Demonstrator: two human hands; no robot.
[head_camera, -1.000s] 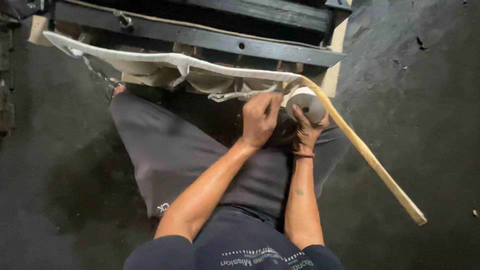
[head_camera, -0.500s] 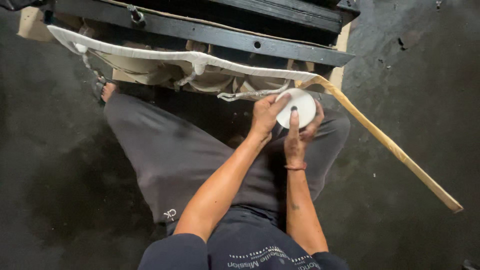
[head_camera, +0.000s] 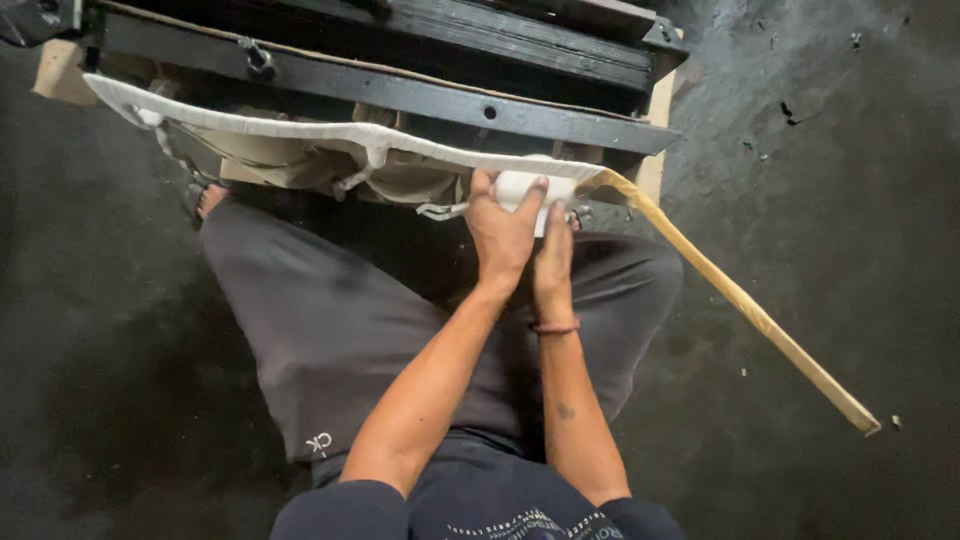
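Black frame (head_camera: 400, 85) ahead, seated on dark floor (head_camera: 820, 200). Long wooden strip (head_camera: 740, 300), left part wrapped white. Tape roll (head_camera: 520, 185) has moved up from knee level to the strip; wrapping advancing. Left hand (head_camera: 503, 235) and right hand (head_camera: 552, 255) together, clamped on roll.

No pkgs, labels, signs or screens in view.
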